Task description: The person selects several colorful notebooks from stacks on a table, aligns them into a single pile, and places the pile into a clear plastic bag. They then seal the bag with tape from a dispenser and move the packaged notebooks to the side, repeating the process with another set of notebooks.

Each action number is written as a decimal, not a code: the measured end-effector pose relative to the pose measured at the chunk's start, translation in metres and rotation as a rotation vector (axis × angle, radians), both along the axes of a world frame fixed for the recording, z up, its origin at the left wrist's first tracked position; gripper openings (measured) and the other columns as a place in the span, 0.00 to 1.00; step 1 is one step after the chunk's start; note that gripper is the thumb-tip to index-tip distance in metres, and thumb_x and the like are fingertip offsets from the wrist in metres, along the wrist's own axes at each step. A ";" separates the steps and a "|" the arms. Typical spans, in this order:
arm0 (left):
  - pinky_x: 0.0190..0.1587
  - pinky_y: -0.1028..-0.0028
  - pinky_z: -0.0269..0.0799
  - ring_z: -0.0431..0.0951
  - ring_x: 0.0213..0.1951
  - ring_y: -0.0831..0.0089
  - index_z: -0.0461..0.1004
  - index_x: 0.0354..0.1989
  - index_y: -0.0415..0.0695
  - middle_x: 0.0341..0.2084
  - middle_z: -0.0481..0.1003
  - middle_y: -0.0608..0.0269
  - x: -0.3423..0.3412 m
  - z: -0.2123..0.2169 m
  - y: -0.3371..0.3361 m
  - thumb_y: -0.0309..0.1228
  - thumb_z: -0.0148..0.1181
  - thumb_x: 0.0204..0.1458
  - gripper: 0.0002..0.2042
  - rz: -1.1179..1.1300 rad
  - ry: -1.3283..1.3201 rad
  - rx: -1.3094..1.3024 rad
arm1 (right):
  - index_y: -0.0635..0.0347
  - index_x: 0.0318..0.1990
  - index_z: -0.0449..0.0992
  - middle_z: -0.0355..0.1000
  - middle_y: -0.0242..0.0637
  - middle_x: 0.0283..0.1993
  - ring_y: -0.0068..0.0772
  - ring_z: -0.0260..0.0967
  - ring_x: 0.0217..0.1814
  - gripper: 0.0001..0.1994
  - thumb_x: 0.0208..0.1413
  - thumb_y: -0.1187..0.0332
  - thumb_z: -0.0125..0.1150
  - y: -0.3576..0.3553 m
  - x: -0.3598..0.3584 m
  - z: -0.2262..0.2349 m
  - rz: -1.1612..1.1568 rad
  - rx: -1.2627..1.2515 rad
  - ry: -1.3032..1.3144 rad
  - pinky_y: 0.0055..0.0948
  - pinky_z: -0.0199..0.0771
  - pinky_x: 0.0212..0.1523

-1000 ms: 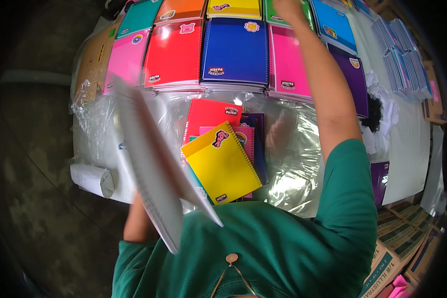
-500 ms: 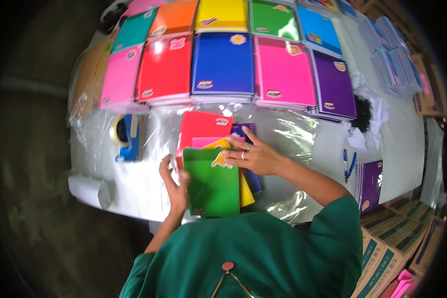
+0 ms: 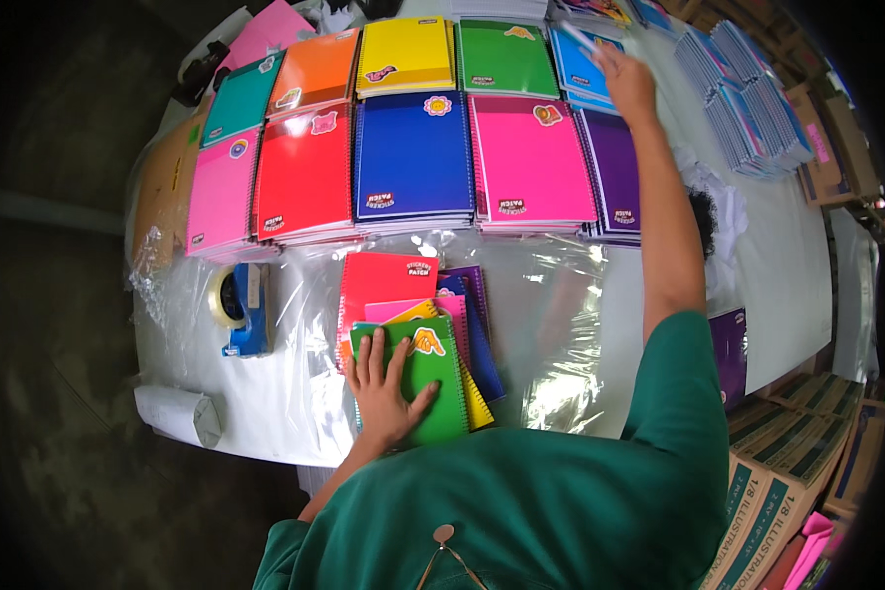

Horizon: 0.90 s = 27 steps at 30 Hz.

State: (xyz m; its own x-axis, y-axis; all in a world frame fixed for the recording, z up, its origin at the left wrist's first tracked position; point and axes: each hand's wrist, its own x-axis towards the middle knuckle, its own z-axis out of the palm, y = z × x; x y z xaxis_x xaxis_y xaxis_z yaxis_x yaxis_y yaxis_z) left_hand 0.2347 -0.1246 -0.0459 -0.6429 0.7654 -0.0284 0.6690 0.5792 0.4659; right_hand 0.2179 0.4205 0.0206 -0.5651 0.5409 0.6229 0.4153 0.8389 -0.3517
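Observation:
My left hand [image 3: 385, 395] lies flat with fingers spread on a green spiral notebook [image 3: 438, 393], the top one of a loose pile. Under it, staggered edges of a yellow notebook [image 3: 478, 398], a pink notebook [image 3: 456, 313], a dark blue notebook [image 3: 484, 366] and a red notebook [image 3: 376, 275] stick out. My right arm reaches across to the far right, where my right hand [image 3: 631, 87] pinches the upper edge of a light blue notebook [image 3: 580, 71] on its stack. That edge looks tilted up and is blurred. Part of a purple stack [image 3: 612, 182] is hidden behind the forearm.
Two rows of notebook stacks span the table, including a dark blue stack [image 3: 413, 157]. A blue tape dispenser [image 3: 253, 307] stands left of the pile, above a white roll [image 3: 179, 415]. Clear plastic sheeting [image 3: 560, 383] covers the tabletop. Cartons [image 3: 792, 452] sit at the lower right.
My right hand has left the loose pile and travelled to the far light blue stack. My left hand has moved from beside the pile onto the green notebook. The view has shifted slightly.

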 end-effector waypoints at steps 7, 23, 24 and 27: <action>0.46 0.65 0.66 0.72 0.43 0.60 0.67 0.48 0.37 0.39 0.73 0.51 -0.043 0.131 0.011 0.37 0.71 0.38 0.29 -0.093 0.404 0.650 | 0.48 0.36 0.79 0.74 0.23 0.32 0.29 0.70 0.39 0.12 0.39 0.67 0.64 -0.292 0.096 0.124 0.977 0.169 0.103 0.32 0.69 0.48; 0.58 0.58 0.56 0.59 0.57 0.45 0.51 0.57 0.25 0.52 0.59 0.32 0.015 -0.005 -0.033 0.56 0.63 0.40 0.48 0.561 -0.377 0.061 | 0.68 0.44 0.62 0.70 0.44 0.41 0.32 0.71 0.41 0.31 0.35 0.64 0.74 -0.396 0.123 -0.090 0.333 -1.602 0.134 0.29 0.72 0.41; 0.58 0.59 0.56 0.59 0.57 0.47 0.50 0.58 0.26 0.52 0.59 0.33 0.010 -0.008 -0.032 0.55 0.64 0.39 0.49 0.555 -0.397 0.074 | 0.68 0.45 0.61 0.71 0.43 0.40 0.31 0.71 0.40 0.31 0.34 0.67 0.75 -0.402 0.125 -0.091 0.327 -1.480 0.182 0.29 0.73 0.41; 0.57 0.60 0.58 0.60 0.56 0.51 0.46 0.59 0.27 0.51 0.59 0.36 0.008 -0.015 -0.046 0.54 0.66 0.37 0.51 0.520 -0.517 0.244 | 0.65 0.47 0.60 0.69 0.43 0.43 0.31 0.69 0.44 0.32 0.33 0.72 0.74 -0.407 0.134 -0.075 0.457 -1.599 0.221 0.30 0.71 0.45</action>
